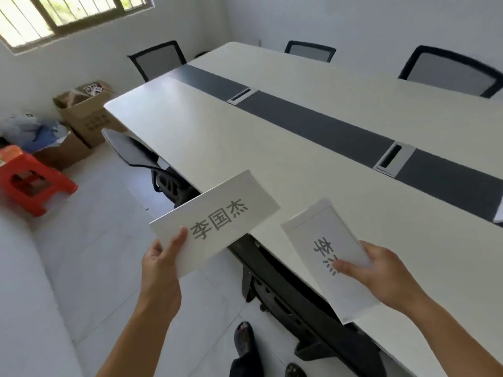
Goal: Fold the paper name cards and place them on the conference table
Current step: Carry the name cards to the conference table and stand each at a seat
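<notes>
Name cards being held over the counter's near edge.
The left hand point(160, 261) is pinching one folded name card point(215, 223) by its corner above the counter point(272, 148) edge, while the right hand point(381, 270) is gripping a second card point(329, 257), thumb pressing its printed face.

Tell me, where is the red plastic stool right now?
The red stool stands on the floor at the far left of the head view, beside the cardboard boxes under the window.

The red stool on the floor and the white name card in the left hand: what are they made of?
Red stool: likely moulded plastic, going by its glossy, uniform colour. White name card with grey print: matte paper, thin and folded flat.
</notes>
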Tool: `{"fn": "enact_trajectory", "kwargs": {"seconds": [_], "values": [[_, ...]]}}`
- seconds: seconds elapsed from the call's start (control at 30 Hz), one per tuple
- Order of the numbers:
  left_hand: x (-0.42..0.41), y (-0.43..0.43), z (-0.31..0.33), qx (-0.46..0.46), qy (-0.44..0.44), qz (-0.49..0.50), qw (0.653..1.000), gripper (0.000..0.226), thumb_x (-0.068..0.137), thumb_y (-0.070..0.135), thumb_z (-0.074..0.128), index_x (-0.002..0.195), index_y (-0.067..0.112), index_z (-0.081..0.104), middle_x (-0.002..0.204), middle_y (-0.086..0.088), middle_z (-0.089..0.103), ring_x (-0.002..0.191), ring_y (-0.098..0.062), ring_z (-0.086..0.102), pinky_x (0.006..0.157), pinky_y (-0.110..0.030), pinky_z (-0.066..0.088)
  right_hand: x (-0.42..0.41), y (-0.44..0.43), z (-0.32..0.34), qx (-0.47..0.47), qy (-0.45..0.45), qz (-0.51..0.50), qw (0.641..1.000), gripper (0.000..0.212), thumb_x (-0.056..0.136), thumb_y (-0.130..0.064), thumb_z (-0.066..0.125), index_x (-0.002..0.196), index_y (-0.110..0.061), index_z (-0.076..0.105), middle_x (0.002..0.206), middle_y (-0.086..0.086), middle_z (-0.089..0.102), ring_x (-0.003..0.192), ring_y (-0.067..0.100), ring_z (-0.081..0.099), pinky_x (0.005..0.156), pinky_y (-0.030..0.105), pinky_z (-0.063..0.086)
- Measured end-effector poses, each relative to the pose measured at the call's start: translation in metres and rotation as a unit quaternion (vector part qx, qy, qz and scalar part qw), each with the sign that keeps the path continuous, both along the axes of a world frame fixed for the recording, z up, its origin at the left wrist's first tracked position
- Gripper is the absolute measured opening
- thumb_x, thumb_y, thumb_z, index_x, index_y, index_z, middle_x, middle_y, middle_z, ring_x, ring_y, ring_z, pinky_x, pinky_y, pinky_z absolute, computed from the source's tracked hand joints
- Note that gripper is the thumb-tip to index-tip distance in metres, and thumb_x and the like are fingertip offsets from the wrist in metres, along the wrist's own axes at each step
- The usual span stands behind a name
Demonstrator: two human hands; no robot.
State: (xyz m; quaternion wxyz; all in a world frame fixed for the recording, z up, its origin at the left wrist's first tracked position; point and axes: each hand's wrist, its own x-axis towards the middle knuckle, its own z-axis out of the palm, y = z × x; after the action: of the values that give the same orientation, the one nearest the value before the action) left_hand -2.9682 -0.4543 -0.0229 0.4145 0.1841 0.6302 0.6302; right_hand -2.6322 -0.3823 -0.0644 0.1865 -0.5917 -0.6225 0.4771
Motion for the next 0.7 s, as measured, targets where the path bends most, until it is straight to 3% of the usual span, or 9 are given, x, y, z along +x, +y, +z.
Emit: {"fn": "enact_trajectory", "kwargs": {"seconds": [0.1, 0.17, 0.4, 0.57, 0.63, 0.7], "values": [[-0.009, 0.065, -0.015, -0.019, 0.002, -0.050, 0.999, 0.017, 0.089, 0.020, 0.061, 0.105, 0.016, 0.061, 0.093, -0.001, 0.069, 0.084, -0.015, 0.063, 0.063, -0.021, 0.053, 0.006, 0.024, -0.012, -0.011, -0.065, -0.056, 0.996, 0.032, 0.070, -0.059, 0.072, 0.094, -0.038, 0.068, 0.089, -0.018, 0.075, 0.080, 0.007, 0.070, 0.075, 0.041, 0.058], [-0.014, 0.108, -0.030, -0.028, -0.003, -0.093, 0.995, 0.018, 0.089, 0.020, 0.061, 0.107, 0.017, 0.061, 0.096, -0.002, 0.070, 0.084, -0.014, 0.065, 0.059, -0.019, 0.055, 0.005, 0.041, -0.018, -0.016, -0.117, -0.089, 0.989, 0.031, 0.071, -0.058, 0.071, 0.094, -0.038, 0.067, 0.088, -0.017, 0.074, 0.078, 0.008, 0.069, 0.074, 0.039, 0.057], [-0.019, 0.244, -0.079, -0.095, -0.023, -0.209, 0.973, 0.028, 0.085, 0.021, 0.068, 0.111, 0.014, 0.061, 0.101, -0.007, 0.069, 0.085, -0.018, 0.064, 0.071, -0.028, 0.049, -0.013, 0.123, -0.035, -0.051, -0.246, -0.158, 0.955, 0.043, 0.074, -0.051, 0.071, 0.116, -0.043, 0.061, 0.101, -0.012, 0.070, 0.084, 0.015, 0.062, 0.066, 0.028, 0.048], [-0.012, 0.302, -0.109, -0.141, -0.018, -0.272, 0.952, 0.030, 0.084, 0.023, 0.070, 0.109, 0.009, 0.061, 0.104, -0.013, 0.070, 0.088, -0.025, 0.066, 0.079, -0.038, 0.053, -0.007, 0.180, -0.056, -0.071, -0.292, -0.197, 0.933, 0.052, 0.076, -0.049, 0.071, 0.125, -0.037, 0.057, 0.120, -0.002, 0.063, 0.106, 0.024, 0.060, 0.076, 0.030, 0.043], [-0.007, 0.317, -0.119, -0.162, -0.015, -0.287, 0.944, 0.028, 0.083, 0.024, 0.071, 0.106, 0.010, 0.062, 0.106, -0.015, 0.070, 0.093, -0.029, 0.066, 0.088, -0.045, 0.053, 0.004, 0.203, -0.063, -0.067, -0.306, -0.204, 0.928, 0.053, 0.077, -0.049, 0.070, 0.126, -0.036, 0.056, 0.119, 0.000, 0.056, 0.107, 0.024, 0.058, 0.075, 0.029, 0.038], [-0.003, 0.327, -0.126, -0.176, -0.014, -0.296, 0.939, 0.025, 0.083, 0.022, 0.071, 0.103, 0.012, 0.062, 0.105, -0.014, 0.070, 0.092, -0.029, 0.066, 0.087, -0.045, 0.053, 0.016, 0.229, -0.070, -0.059, -0.326, -0.209, 0.920, 0.051, 0.078, -0.047, 0.070, 0.126, -0.036, 0.057, 0.116, 0.002, 0.053, 0.107, 0.024, 0.057, 0.074, 0.028, 0.036]]}}
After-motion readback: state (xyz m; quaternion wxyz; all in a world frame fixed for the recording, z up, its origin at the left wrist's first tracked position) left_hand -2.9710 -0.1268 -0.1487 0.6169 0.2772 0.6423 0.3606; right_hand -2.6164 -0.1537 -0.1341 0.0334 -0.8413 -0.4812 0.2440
